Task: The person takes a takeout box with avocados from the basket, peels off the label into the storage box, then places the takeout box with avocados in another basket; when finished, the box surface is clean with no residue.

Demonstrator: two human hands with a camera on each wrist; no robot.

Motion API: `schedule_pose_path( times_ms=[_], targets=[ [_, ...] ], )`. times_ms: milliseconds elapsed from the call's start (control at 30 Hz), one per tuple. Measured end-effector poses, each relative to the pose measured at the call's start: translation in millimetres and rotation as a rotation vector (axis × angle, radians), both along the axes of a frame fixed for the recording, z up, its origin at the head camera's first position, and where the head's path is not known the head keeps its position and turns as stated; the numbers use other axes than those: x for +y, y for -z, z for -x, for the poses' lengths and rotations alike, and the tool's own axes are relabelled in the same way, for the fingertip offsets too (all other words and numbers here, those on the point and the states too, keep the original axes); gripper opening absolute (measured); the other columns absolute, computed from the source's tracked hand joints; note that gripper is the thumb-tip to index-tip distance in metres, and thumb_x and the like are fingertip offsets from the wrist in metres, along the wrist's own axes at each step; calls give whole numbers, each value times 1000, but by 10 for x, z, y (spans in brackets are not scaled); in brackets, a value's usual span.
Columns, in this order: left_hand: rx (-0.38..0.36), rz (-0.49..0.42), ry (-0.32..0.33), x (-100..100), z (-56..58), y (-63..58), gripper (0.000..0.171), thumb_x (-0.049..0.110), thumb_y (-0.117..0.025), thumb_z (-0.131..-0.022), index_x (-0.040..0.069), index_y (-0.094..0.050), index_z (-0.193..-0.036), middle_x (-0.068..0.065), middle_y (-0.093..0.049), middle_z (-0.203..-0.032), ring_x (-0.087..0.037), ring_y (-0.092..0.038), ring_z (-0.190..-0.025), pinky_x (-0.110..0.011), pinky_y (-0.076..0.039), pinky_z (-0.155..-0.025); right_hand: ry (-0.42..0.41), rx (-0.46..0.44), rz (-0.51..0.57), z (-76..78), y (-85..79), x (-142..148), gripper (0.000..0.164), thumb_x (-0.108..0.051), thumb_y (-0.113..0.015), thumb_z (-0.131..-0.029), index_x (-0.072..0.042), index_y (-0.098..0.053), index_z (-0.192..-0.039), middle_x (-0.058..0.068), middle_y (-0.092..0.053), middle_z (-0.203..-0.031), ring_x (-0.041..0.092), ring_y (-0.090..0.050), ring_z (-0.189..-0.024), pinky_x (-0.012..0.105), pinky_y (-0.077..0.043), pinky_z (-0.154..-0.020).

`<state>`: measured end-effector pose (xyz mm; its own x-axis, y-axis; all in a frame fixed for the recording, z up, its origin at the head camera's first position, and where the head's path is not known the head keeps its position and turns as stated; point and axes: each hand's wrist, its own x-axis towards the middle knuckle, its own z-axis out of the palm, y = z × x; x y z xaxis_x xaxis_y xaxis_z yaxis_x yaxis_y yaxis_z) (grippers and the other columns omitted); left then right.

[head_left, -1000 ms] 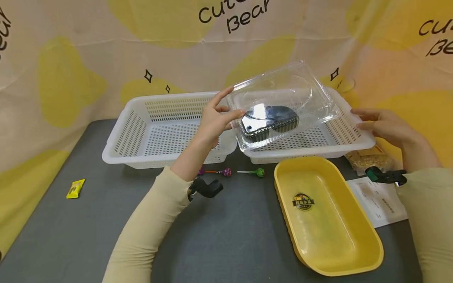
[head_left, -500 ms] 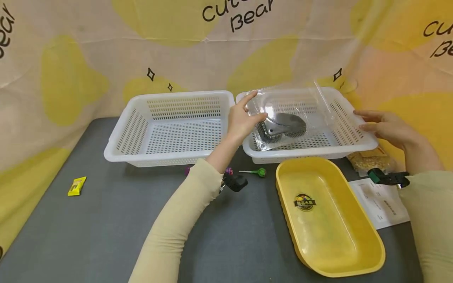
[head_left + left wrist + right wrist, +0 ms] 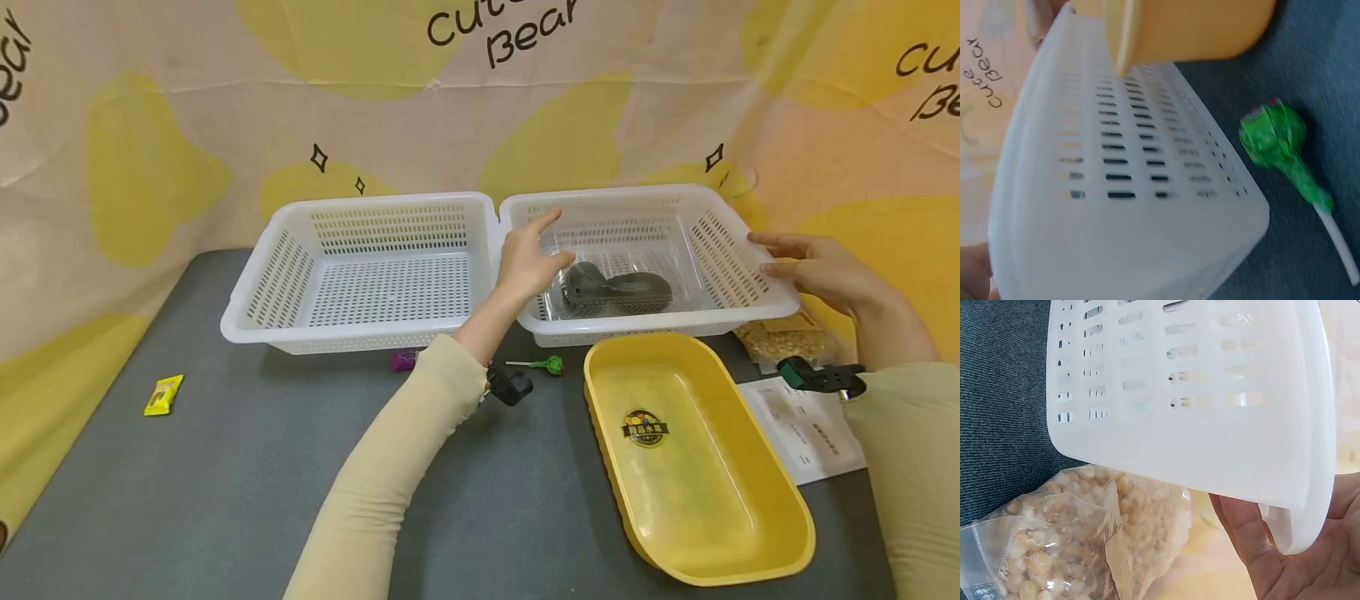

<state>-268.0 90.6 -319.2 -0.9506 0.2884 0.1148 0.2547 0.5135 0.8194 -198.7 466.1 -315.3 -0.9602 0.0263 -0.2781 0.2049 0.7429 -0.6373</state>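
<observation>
A clear plastic box (image 3: 686, 250) lies in the right white basket (image 3: 757, 312), around or over a dark, rounded object (image 3: 637, 290) whose kind I cannot tell. My left hand (image 3: 528, 262) hovers over that basket's left side, thumb and forefinger spread apart with nothing between them. At the right end my right hand (image 3: 821, 267) holds the basket's rim; in the right wrist view, fingers (image 3: 1247, 534) reach under the rim. In the left wrist view, a green-wrapped lollipop (image 3: 1275, 137) lies beside the basket.
A second white basket (image 3: 247, 321) stands at left. In front are a yellow tray (image 3: 712, 492), a purple wrapper (image 3: 403, 360) partly behind the sleeve, and a yellow packet (image 3: 162, 395) far left. Right of the tray lie a bag of pale kernels (image 3: 1054, 550) and a white printed sheet (image 3: 806, 429).
My left hand has moved right and lowered the clear box into the right basket, then let it go. The right hand stays at the basket's rim.
</observation>
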Motion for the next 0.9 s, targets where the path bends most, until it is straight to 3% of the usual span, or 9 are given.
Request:
schedule_pose_path(
  times_ms=[100,167,267,333,433,500,700,767,900],
  targets=[
    [3,78,51,16,17,3,68,18,-69,-91,20,-40,-152,-3,-44,-157,-22,-63,-103,-34,-49,-96,-2,-1,0,3,5,3,63,-28,-45,-105,-9,-17,-158,32,-19,-155,-14,-50,-85,13,-51,-73],
    [-18,112,77,29,25,2,69,19,-67,-92,19,-36,-154,-4,-41,-158,-15,-58,-78,-28,-51,-78,-6,-10,0,5,4,5,63,-27,-45,-105,-10,-17,-158,33,-18,-156,-15,-50,-84,12,-50,-73],
    [-50,144,115,46,32,8,74,17,-66,-92,15,-29,-156,-6,-35,-161,-10,-48,-63,-20,-41,-55,-14,-16,-9,11,3,3,63,-27,-45,-105,-10,-16,-158,35,-17,-156,-16,-49,-84,11,-49,-73],
    [-67,168,131,59,28,5,77,15,-65,-92,13,-25,-158,-8,-33,-162,-12,-62,-86,-22,-51,-65,-17,-15,-12,16,3,2,63,-27,-45,-105,-10,-16,-158,36,-17,-156,-16,-48,-83,11,-49,-73],
    [-76,223,156,90,14,5,82,12,-66,-91,10,-20,-158,-12,-31,-163,-26,-62,-121,-32,-56,-89,-15,-5,-14,26,5,0,62,-25,-45,-105,-9,-17,-158,36,-19,-155,-16,-49,-83,12,-49,-72],
    [-65,256,165,105,-6,8,82,9,-66,-91,9,-20,-158,-13,-30,-162,-33,-36,-148,-40,-47,-108,-13,-5,-10,31,6,-2,62,-25,-45,-105,-9,-17,-158,35,-19,-155,-15,-49,-83,12,-50,-72],
    [5,280,192,61,-83,-13,74,7,-60,-94,6,-22,-157,-10,-31,-163,-27,-32,-151,-38,-33,-121,-18,7,-33,12,-9,-34,61,-24,-45,-105,-8,-19,-158,36,-21,-154,-16,-48,-81,13,-50,-71],
    [40,253,185,-10,-120,-42,71,10,-60,-95,6,-24,-157,-10,-33,-162,-27,-45,-142,-37,-39,-117,-23,35,-70,7,-30,-77,59,-19,-46,-104,-5,-22,-156,37,-24,-152,-16,-47,-79,13,-48,-69],
    [167,246,160,-244,-221,-132,68,11,-60,-95,8,-28,-155,-10,-35,-161,-28,-49,-139,-38,-39,-117,-14,159,-178,15,-90,-267,59,-12,-48,-100,4,-26,-153,43,-34,-144,19,-65,-91,32,-54,-75]
  ],
)
